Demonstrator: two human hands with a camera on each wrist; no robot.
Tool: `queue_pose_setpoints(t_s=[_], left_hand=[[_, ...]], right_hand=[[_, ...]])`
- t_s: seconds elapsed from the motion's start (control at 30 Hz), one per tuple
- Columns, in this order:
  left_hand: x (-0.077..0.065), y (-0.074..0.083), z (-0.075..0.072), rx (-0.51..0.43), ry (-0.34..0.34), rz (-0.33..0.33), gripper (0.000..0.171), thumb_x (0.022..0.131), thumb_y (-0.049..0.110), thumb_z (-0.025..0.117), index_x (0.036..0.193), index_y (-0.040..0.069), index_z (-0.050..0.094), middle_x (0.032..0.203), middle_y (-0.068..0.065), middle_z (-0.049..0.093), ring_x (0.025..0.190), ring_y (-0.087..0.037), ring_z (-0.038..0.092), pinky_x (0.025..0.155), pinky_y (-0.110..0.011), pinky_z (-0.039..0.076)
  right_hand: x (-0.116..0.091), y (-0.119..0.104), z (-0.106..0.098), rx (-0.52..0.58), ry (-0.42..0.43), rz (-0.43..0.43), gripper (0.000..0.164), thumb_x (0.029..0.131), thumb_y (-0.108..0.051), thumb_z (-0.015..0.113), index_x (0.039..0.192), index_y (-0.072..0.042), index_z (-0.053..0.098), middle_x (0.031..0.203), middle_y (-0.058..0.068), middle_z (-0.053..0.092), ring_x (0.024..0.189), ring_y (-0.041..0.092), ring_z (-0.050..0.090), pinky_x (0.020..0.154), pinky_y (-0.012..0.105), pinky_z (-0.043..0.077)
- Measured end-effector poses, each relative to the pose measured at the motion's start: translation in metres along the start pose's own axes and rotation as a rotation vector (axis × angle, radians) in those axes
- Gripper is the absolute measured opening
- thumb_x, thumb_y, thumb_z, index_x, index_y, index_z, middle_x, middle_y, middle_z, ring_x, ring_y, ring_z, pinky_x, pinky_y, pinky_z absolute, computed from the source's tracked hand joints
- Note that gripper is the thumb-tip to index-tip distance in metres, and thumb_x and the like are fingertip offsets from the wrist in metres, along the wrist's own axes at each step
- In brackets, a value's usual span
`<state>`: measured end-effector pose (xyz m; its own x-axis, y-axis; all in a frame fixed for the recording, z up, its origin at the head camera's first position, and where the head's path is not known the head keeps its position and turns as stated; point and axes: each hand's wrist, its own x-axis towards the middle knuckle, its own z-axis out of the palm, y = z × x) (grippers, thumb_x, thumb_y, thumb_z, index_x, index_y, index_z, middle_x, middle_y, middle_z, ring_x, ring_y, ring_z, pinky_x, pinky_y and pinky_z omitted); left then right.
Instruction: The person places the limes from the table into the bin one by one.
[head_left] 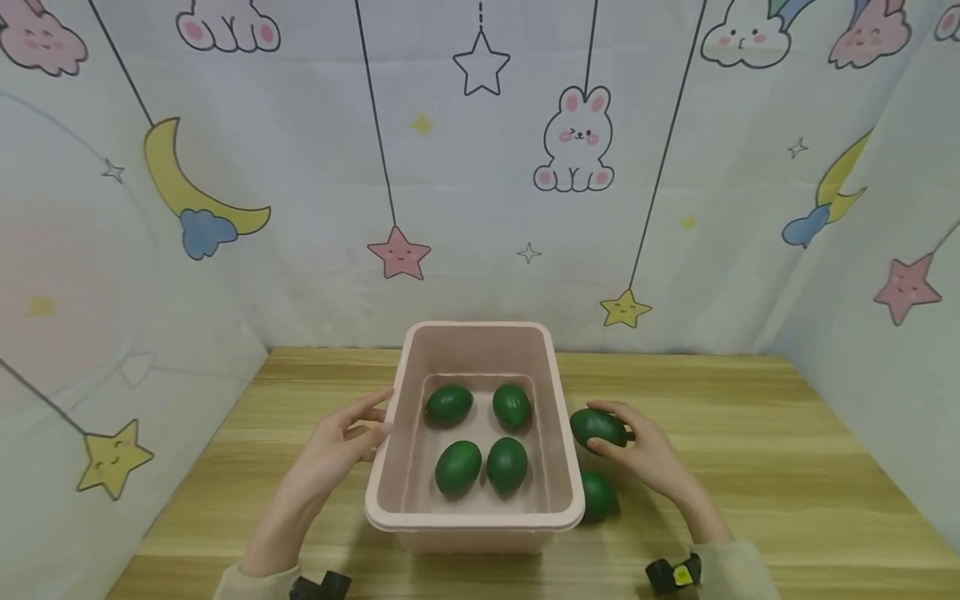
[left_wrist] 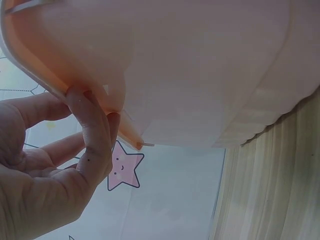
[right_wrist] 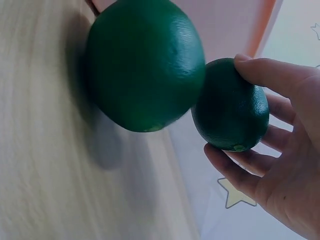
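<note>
A pink plastic box (head_left: 474,521) stands on the table with several dark green oval fruits in it, among them one at the front left (head_left: 458,468). My left hand (head_left: 341,446) holds the box's left rim, its fingertips curled at the lip in the left wrist view. To the right of the box my right hand (head_left: 641,446) grips another green fruit (head_left: 598,428) between thumb and fingers. The right wrist view shows this held fruit (right_wrist: 230,107) raised off the table. A further green fruit (head_left: 597,497) lies by the box's right side, partly hidden by the rim.
The wooden table (head_left: 750,467) extends to both sides of the box. A white cloth (head_left: 480,275) printed with stars, moons and rabbits hangs behind and on both sides. Black devices sit at both wrists, such as the right wrist camera (head_left: 673,574).
</note>
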<state>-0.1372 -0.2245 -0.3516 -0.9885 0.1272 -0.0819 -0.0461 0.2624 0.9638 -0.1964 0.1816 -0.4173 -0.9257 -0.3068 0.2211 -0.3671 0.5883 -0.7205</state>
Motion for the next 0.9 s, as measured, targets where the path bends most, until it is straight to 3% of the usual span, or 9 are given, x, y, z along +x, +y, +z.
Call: queue_pose_setpoints(t_s=[0.9], left_hand=[[0.001, 0.000, 0.001, 0.004, -0.008, -0.009, 0.056, 0.097, 0.019, 0.056, 0.149, 0.011, 0.036, 0.131, -0.022, 0.045, 0.098, -0.012, 0.064, 0.079, -0.026, 0.055]], right_hand=[[0.007, -0.030, -0.036, -0.110, -0.020, -0.066, 0.051, 0.088, -0.029, 0.070, 0.134, -0.014, 0.054, 0.132, 0.014, 0.058, 0.113, 0.031, 0.059, 0.086, 0.044, 0.051]])
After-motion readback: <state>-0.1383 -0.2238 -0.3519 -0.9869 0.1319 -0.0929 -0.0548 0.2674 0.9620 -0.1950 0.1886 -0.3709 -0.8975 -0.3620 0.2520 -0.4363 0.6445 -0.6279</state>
